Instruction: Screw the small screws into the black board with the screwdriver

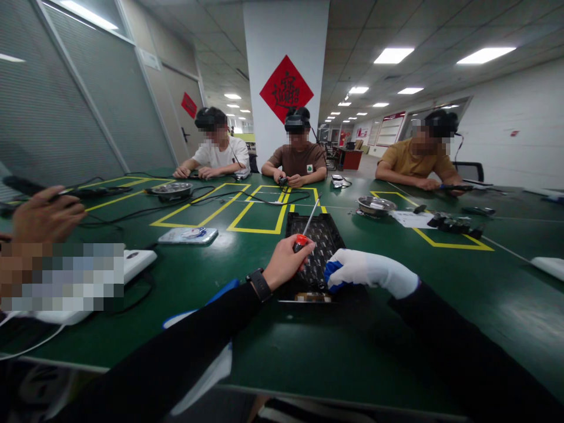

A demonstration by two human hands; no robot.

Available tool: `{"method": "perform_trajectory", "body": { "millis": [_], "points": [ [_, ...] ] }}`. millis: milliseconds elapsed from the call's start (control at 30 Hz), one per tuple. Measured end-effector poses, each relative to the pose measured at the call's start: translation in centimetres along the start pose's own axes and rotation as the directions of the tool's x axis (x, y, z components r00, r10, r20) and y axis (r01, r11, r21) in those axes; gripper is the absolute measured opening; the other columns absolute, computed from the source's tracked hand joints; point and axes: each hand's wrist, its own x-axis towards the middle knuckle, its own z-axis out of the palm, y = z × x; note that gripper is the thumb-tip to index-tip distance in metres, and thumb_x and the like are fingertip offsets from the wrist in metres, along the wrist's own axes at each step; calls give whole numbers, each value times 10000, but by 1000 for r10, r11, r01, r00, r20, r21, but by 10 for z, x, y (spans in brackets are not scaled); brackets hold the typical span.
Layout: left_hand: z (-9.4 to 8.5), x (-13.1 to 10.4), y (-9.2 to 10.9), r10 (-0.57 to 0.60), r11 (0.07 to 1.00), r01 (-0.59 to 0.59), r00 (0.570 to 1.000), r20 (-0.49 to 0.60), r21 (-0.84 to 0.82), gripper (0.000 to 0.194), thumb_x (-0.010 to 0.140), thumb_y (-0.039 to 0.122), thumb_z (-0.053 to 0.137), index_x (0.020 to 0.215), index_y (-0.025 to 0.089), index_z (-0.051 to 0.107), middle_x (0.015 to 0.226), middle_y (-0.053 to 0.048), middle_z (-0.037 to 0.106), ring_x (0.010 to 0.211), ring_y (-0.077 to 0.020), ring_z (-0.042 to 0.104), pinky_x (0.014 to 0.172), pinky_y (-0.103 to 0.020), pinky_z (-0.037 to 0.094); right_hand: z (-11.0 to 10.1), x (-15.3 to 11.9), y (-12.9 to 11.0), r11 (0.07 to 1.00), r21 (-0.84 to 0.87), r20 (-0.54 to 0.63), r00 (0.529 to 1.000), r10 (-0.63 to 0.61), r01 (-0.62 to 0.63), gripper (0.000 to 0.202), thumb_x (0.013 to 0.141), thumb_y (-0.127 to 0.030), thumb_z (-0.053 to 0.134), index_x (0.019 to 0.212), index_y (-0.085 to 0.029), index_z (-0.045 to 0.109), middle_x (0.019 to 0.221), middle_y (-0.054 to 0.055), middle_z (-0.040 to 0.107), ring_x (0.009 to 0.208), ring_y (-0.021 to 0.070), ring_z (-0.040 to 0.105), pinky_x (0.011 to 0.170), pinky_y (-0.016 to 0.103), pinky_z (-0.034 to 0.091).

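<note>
From my end, L grip (286, 261) hides most of the screwdriver (312, 217) handle; just the red-orange end shows. R grip (352, 269) blocks the near R side of the black case (324, 247); can't tell what its fingertips touch. My L sleeve (185, 341) covers part of a blue-and-white cloth item (225, 289) & runs off the bottom edge; R sleeve (445, 329) gets cut off too. Far L: co-worker's hand (48, 217) blurry, dark obj. (22, 186) in it unclear; pixel blocks mask most of the white box (138, 261). White thing (549, 266) cut by R edge. Contents of R metal bowl (376, 204) too small to ID.
</note>
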Motion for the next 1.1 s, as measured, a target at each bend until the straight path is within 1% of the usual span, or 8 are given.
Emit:
{"method": "perform_trajectory", "body": {
  "millis": [67,167,300,400,567,767,1000,1100],
  "points": [
    [0,0,0,0,1000,0,1000,3,1,366,751,453,491,893,125,569,562,22,528,408,-67,480,427,-185,398,0,2,0,999,44,-48,999,-4,6,221,589,-357,597,622,-138,599,562,-28,522,495,81,423,467,206,343],
    [0,1,0,-2,1000,2,1000,-5,20,361,747,449,496,887,127,573,560,22,534,408,-70,484,425,-187,393,3,8,4,987,162,-242,968,59,-20,224,598,-349,577,630,-129,604,527,-30,497,473,76,395,445,208,309],
    [-1,0,2,18,996,-17,1000,-3,89,337,735,438,512,842,128,588,543,22,546,416,-80,498,448,-192,393,9,17,9,955,296,-496,858,130,26,227,605,-344,563,646,-124,597,497,-39,457,462,71,361,433,206,276],
    [-1,0,3,34,989,-36,999,12,145,322,735,429,510,810,128,597,501,26,541,415,-87,501,478,-199,397,13,19,7,966,253,-604,790,107,63,216,616,-342,551,608,-128,577,489,-39,453,465,74,365,442,210,276],
    [-1,0,3,55,979,-57,998,16,195,292,735,399,507,768,125,601,461,30,531,418,-94,502,506,-205,397,20,17,-1,987,107,-656,754,-20,120,209,661,-342,519,619,-143,567,526,-32,502,496,83,412,465,210,298],
    [-1,0,2,38,984,-40,999,15,174,264,744,375,494,759,126,578,473,34,534,411,-93,506,483,-199,392,21,14,-4,969,106,-686,722,-92,224,211,684,-345,522,674,-146,591,564,-23,548,522,89,450,493,213,334],
    [0,0,1,17,990,-14,1000,-19,143,270,748,386,489,761,128,568,470,33,530,407,-95,505,465,-201,387,9,5,-8,916,326,-665,746,45,235,286,583,-334,636,782,-129,645,734,37,647,648,128,551,625,243,414],
    [0,0,2,19,992,-15,999,-26,126,273,751,388,486,771,129,568,476,31,530,407,-96,504,464,-204,392,11,6,-9,940,261,-706,708,31,218,270,633,-368,585,733,-121,630,685,23,617,618,120,516,595,239,393]
  ]
}}
